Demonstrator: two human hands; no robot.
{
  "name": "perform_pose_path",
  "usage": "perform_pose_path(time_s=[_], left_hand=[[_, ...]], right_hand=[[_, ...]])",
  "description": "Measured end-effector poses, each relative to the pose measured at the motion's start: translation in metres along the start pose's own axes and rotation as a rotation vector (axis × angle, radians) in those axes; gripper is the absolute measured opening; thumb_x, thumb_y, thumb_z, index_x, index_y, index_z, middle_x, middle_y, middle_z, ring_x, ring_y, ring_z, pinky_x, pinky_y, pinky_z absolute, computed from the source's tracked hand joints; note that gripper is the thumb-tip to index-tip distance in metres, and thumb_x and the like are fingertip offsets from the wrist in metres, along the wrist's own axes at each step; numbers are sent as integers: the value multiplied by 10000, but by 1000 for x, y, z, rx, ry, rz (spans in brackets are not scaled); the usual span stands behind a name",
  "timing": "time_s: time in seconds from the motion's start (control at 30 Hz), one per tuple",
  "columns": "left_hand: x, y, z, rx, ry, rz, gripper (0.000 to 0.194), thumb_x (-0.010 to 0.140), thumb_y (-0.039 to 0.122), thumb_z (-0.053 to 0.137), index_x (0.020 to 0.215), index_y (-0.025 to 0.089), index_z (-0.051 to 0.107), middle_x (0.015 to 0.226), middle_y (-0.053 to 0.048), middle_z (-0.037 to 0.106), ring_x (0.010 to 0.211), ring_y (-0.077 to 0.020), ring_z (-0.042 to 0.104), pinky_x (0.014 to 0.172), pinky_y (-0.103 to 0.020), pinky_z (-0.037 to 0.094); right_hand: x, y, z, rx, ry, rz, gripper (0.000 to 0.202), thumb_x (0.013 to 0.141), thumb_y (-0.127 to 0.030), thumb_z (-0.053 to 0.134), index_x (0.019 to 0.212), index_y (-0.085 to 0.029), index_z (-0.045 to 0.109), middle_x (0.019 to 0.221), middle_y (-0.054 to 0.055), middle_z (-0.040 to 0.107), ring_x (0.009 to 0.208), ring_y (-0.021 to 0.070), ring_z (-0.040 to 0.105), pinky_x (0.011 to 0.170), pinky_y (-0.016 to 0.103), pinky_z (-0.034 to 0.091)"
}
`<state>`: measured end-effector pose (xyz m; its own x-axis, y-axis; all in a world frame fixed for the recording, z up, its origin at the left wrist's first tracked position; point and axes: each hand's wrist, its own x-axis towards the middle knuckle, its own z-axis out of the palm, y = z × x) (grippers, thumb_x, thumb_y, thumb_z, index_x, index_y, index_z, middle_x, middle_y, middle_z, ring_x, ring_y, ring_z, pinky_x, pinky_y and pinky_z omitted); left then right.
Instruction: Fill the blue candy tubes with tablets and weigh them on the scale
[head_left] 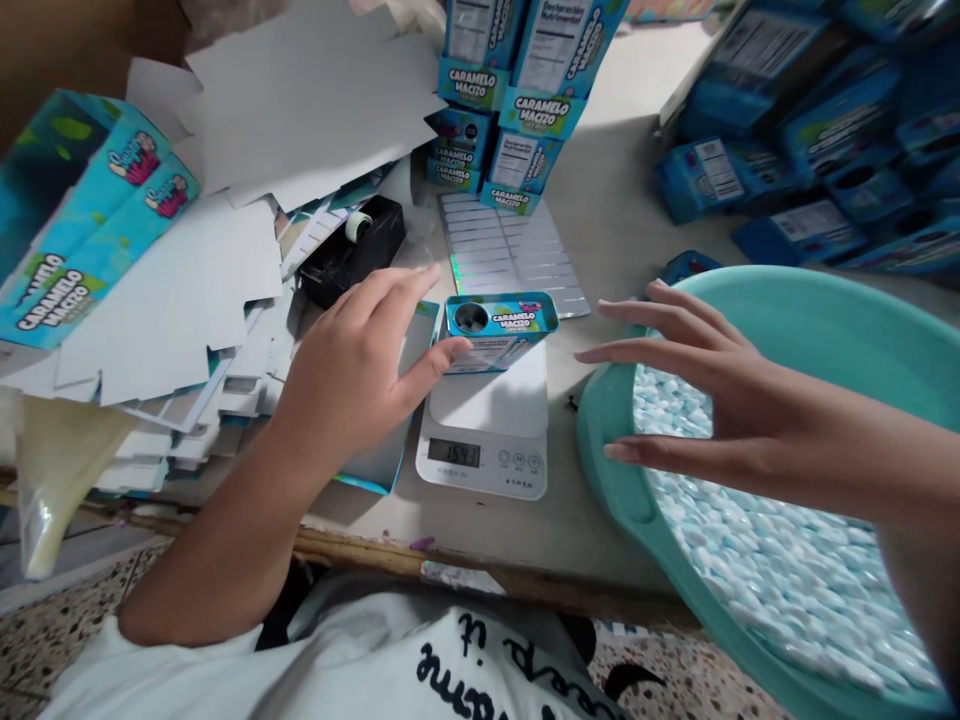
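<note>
A small blue candy box (504, 325) with a round hole in its top stands upright on a white digital scale (484, 480), whose display is lit. My left hand (360, 360) is at the box's left side, fingers stretched and apart. Its thumb tip overlaps the box's front left corner; I cannot tell if it presses on it. My right hand (705, 380) is spread open above the left rim of a turquoise basin (615, 480), holding nothing. Wrapped white and pale blue candies (787, 570) fill the lower part of the basin.
Flat white cardboard pieces (307, 110) and a black tape dispenser (356, 245) lie on the left, near an open display box (82, 230). Stacked candy boxes (525, 110) and a sticker sheet (517, 250) are behind the scale. More blue boxes (817, 130) fill the back right.
</note>
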<state>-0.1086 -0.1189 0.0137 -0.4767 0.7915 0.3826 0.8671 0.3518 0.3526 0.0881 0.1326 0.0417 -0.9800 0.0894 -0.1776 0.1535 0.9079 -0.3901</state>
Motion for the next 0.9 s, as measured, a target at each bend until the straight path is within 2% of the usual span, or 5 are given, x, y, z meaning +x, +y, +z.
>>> perform_pose_path(time_s=[0.17,0.37,0.47,0.6,0.9], left_hand=[[0,-1,0,-8,-2,-5,540,1046,559,433,1435,198,532,1397,-107,591,1295,-259,574,1108,-378,493],[1,-1,1,1,6,-16,552,1044,573,424,1428,192,540,1386,-107,595,1282,-262,578,1107,-380,492],[1,-1,1,-4,2,-23,542,1045,567,424,1426,202,543,1386,-102,594,1284,-263,577,1116,-386,486],[1,-1,2,-18,5,-14,550,1040,559,439,1417,175,551,1380,-117,596,1279,-276,585,1108,-395,494],[0,-3,4,-98,44,-4,604,1025,575,480,1492,195,436,1429,-129,587,1329,-280,569,1129,-424,489]], right_hand=[[3,-6,2,26,35,-25,482,951,-695,499,1340,-419,567,1646,-20,356,1589,357,145,1212,697,291],[5,-9,-14,-76,489,258,314,923,-490,526,1032,-247,692,1164,102,709,1047,297,679,910,480,542],[4,0,-18,-121,315,417,271,868,-466,549,920,-242,691,1002,92,748,854,270,692,759,433,540],[4,12,-6,-152,-116,353,386,848,-493,532,1053,-211,696,1157,152,718,975,326,693,863,503,553],[5,25,14,-230,-132,253,341,877,-402,496,1062,-170,665,1110,181,683,966,317,691,834,462,572]])
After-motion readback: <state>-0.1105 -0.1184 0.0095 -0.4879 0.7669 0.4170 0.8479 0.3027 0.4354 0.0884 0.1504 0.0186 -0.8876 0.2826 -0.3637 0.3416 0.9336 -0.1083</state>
